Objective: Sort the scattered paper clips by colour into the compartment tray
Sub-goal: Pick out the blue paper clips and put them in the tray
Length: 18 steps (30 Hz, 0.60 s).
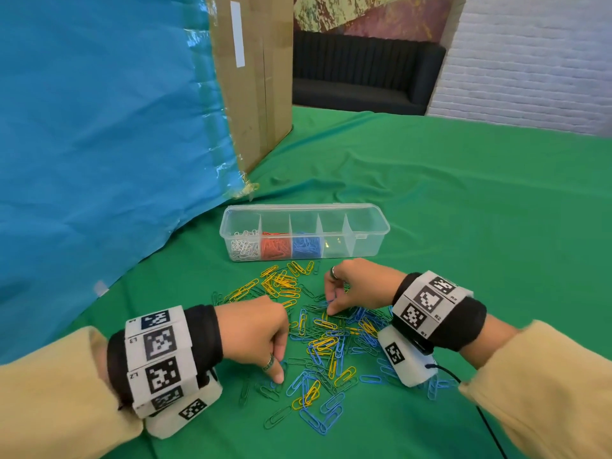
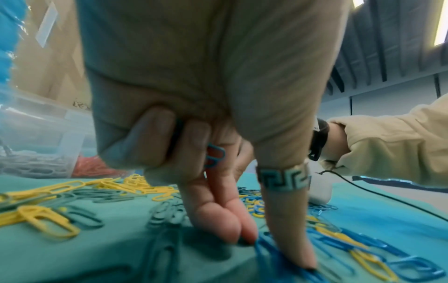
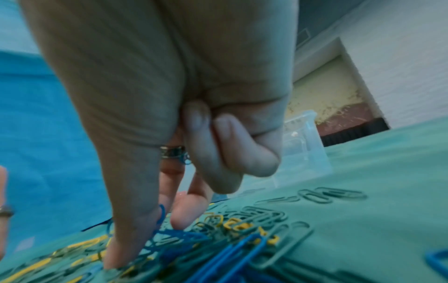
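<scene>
**Blue clips being gathered, mix-up possible**

Left hand point(image 1: 261, 332) pinching at blue clips point(image 1: 318, 415), at 7 o'clock of the pile, one blue clip point(image 2: 214, 156) tucked under curled fingers. Right hand point(image 1: 354, 286) pinching blue at 1 o'clock. Tray point(image 1: 367, 240) at 12 o'clock. Risk: interlocked yellow clips point(image 1: 281, 283) riding along into blue's compartment.

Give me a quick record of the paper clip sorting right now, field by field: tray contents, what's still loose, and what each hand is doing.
Tray: five compartments; white, red, blue clips fill the left three, the right two look empty
Loose clips: yellow, blue and green, scattered on the green cloth
Left hand: holds blue clips in curled fingers, fingertips on a blue clip
Right hand: fingertips pinching blue clips in the pile
Behind: cardboard box
</scene>
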{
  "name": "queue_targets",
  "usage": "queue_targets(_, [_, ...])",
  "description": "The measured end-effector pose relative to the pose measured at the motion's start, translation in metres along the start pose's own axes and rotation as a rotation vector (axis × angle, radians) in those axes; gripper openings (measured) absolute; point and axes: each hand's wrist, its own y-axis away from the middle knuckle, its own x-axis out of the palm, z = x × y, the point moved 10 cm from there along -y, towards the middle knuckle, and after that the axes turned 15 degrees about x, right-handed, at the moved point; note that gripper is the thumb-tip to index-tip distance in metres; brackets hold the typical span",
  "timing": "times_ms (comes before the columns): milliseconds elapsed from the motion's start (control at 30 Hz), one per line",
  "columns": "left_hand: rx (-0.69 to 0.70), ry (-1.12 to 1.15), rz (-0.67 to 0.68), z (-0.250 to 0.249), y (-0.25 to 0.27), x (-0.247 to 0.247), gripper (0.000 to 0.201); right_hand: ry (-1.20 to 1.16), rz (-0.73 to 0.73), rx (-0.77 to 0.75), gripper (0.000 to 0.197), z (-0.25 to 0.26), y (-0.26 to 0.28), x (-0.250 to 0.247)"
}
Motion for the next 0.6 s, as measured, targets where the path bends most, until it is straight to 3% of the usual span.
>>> queue_targets(200, [0.032,0.034,-0.021,-0.013,0.002,0.006,0.010,-0.227,-0.041,0.030,0.017,-0.018,0.003,-0.009])
queue_targets(433, [0.036,0.016,-0.056,-0.023,0.001,0.011,0.023,-0.338,-0.044,0.036,0.018,-0.027,0.008,-0.005])
queue_targets(600, [0.021,0.103,-0.028,-0.011,-0.002,0.013,0.025,-0.647,0.149,0.068,0.019,-0.027,0.014,0.008])
